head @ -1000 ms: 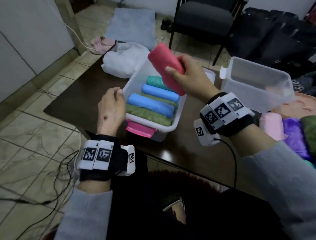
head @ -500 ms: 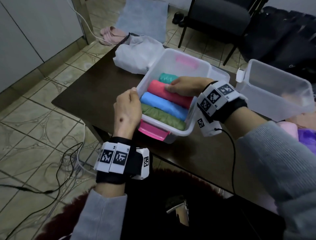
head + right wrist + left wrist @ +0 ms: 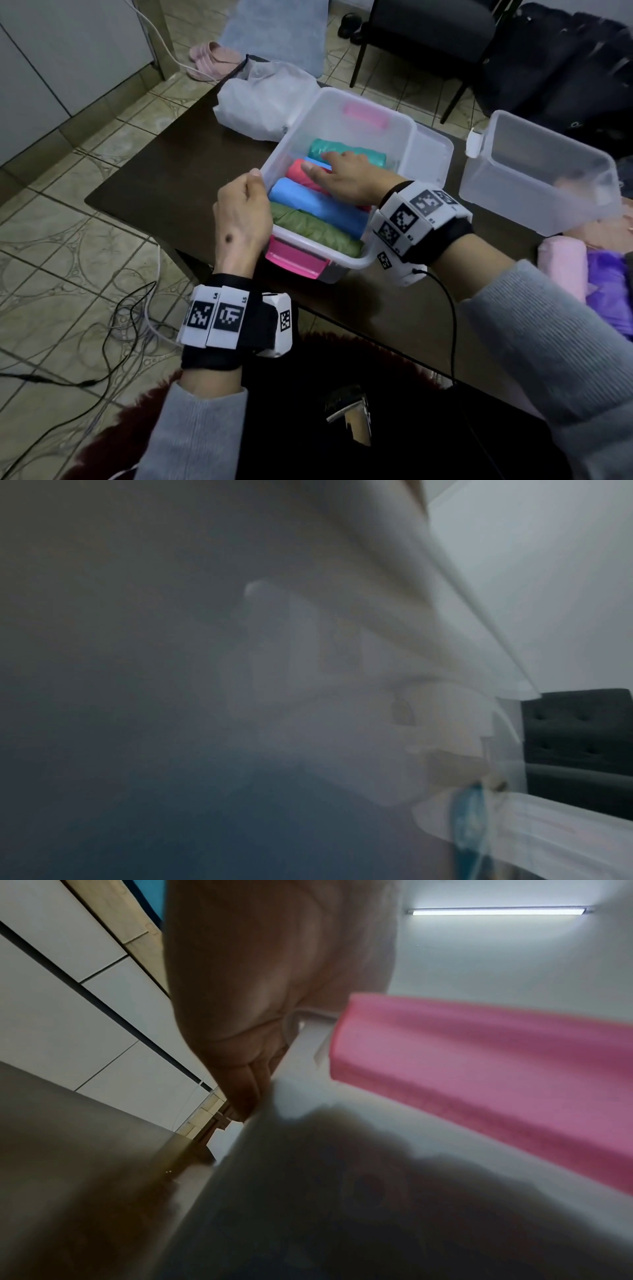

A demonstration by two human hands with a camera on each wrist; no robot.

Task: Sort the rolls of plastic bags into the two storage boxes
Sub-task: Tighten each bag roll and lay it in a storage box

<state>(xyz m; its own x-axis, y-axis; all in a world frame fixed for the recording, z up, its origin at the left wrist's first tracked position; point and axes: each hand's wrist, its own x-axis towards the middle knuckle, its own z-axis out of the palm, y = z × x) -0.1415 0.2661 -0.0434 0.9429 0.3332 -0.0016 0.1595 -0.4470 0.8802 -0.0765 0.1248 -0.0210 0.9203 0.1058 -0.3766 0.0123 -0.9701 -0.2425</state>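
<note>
Inside the near storage box (image 3: 346,113), the right hand (image 3: 349,178) lies flat with fingers stretched out, pressing down on the red roll (image 3: 299,173); its fingertips reach to the teal roll (image 3: 346,152) beyond. The red roll sits on top of the row, over a blue roll whose end just shows behind it. Toward the person come another blue roll (image 3: 318,209) and then a green roll (image 3: 315,233), all lying side by side across the box. The left hand (image 3: 239,216) grips the box's left rim, fingers curled over the edge and thumb on top, just above the pink latch (image 3: 296,262) on the near end wall; the left wrist view shows the same grip (image 3: 260,993) beside the latch (image 3: 479,1074). The right wrist view is too blurred to tell anything. The box stands near the table's (image 3: 164,192) front edge. A second storage box (image 3: 534,178) stands apart toward the right edge, with a pink roll (image 3: 561,267) and a purple roll (image 3: 609,294) beside it. A white bag (image 3: 260,99) lies at the far left corner.
</note>
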